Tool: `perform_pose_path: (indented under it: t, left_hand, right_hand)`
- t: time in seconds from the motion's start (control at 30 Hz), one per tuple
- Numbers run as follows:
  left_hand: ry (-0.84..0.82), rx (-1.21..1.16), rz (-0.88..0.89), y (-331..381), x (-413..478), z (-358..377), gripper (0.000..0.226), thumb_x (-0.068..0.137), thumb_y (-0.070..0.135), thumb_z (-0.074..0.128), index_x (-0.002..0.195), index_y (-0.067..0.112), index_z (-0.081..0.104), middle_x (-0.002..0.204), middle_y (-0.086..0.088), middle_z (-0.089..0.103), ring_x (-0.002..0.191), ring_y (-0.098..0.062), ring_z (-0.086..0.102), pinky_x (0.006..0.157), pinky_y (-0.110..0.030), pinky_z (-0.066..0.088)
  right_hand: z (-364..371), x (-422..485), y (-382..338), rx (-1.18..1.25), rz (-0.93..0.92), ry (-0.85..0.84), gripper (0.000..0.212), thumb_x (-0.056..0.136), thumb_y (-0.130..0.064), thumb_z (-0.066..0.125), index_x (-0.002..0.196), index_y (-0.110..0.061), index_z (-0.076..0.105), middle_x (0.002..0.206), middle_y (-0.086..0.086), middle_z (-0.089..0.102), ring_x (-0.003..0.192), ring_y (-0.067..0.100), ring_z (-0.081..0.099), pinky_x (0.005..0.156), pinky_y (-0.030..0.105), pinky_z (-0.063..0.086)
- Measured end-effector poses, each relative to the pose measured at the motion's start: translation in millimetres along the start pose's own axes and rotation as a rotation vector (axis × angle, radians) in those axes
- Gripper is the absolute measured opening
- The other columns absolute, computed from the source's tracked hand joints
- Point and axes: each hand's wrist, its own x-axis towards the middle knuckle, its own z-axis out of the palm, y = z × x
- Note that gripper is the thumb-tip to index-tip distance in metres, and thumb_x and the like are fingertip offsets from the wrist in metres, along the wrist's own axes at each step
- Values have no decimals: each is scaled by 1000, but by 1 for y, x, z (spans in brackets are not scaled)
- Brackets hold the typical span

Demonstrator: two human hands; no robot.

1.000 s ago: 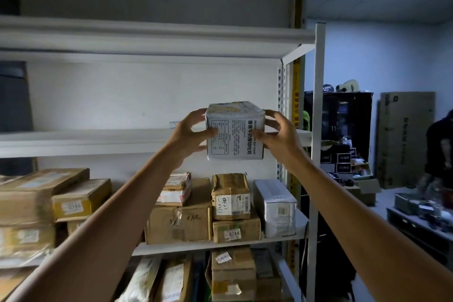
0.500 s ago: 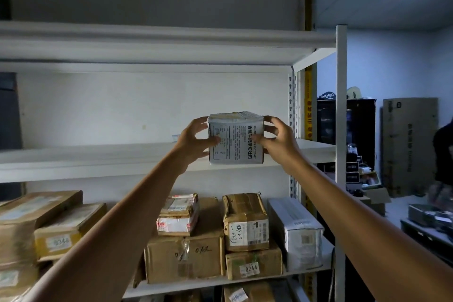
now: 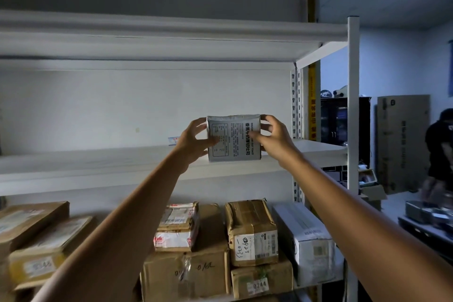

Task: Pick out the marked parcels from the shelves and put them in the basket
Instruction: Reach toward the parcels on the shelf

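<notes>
A small white box with black print stands at the front edge of the upper white shelf. My left hand grips its left side, thumb across the front. My right hand grips its right side, fingers curled over the top corner. Both arms reach up and forward. No basket is in view.
The shelf below holds brown cardboard parcels with labels, one numbered 0244, and a white carton. The rack's white upright post stands at the right. A person in dark clothes bends over at the far right.
The box has gone forward and down to the upper shelf's front edge with both hands still on it. The camera has tilted up, so the lower shelves sit lower in view.
</notes>
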Motion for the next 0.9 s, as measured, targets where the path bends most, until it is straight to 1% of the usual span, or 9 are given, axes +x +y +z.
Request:
perform_pose_path:
  t: [0.07,0.2,0.27,0.33,0.37,0.5,0.63,0.77,0.9]
  left_hand:
    - [10,-1,3,-4,3,0,64,86,4,74,141,22,46,127,9,50,95,-3,59,87,-36,54]
    - [14,57,-7,-9,-2,-2,67,85,5,75,142,23,44,131,0,51,102,-18,60,90,-44,54]
    - [32,138,11,-13,-9,-2,66,86,6,74,143,21,44,131,-4,53,105,-23,59,80,-40,55]
    - [70,252,49,-18,-20,-3,63,86,6,74,142,17,46,127,-8,57,101,-27,60,68,-33,52]
    - [86,326,79,-21,-26,-4,61,85,7,74,140,17,49,125,-10,60,98,-28,62,67,-32,51]
    - [48,780,162,-29,-68,-5,42,87,22,74,127,25,62,113,4,63,88,-20,68,85,-31,53]
    - [-96,1007,77,-33,-101,3,39,90,37,68,128,30,60,118,5,64,97,-18,65,89,-35,53]
    - [-222,1050,-5,-45,-120,19,41,93,38,64,132,28,57,126,1,62,97,-15,57,88,-33,50]
    - [-260,1007,-89,-63,-127,30,42,94,42,60,134,31,53,129,4,60,103,-18,60,83,-32,54]
  right_hand:
    - [-1,0,1,-27,-10,-13,50,85,-28,77,130,-25,54,120,-7,65,115,14,60,99,45,52]
    - [-7,-6,2,-59,-16,-69,51,87,-25,75,133,-24,54,123,-4,65,113,15,63,92,45,57]
    - [-13,-16,2,-127,-3,-91,50,87,-28,74,133,-21,56,124,0,65,109,17,63,86,45,58]
    - [-22,-30,6,-243,-5,-139,48,89,-31,72,133,-19,56,123,1,65,108,17,62,88,43,57]
    - [-27,-38,9,-310,-3,-178,48,89,-32,72,133,-19,56,122,0,65,107,17,62,89,41,56]
    - [-49,-73,21,-516,20,-340,43,91,-35,67,130,-21,55,122,1,62,107,16,59,92,34,51]
    - [-66,-107,30,-609,111,-467,46,92,-36,67,132,-18,54,129,5,59,115,20,58,94,33,48]
    - [-80,-137,44,-695,176,-518,48,93,-36,66,135,-17,52,132,7,58,119,21,56,98,34,47]
    - [-86,-156,56,-702,249,-520,48,94,-32,65,136,-13,52,132,8,58,117,22,57,90,27,45]
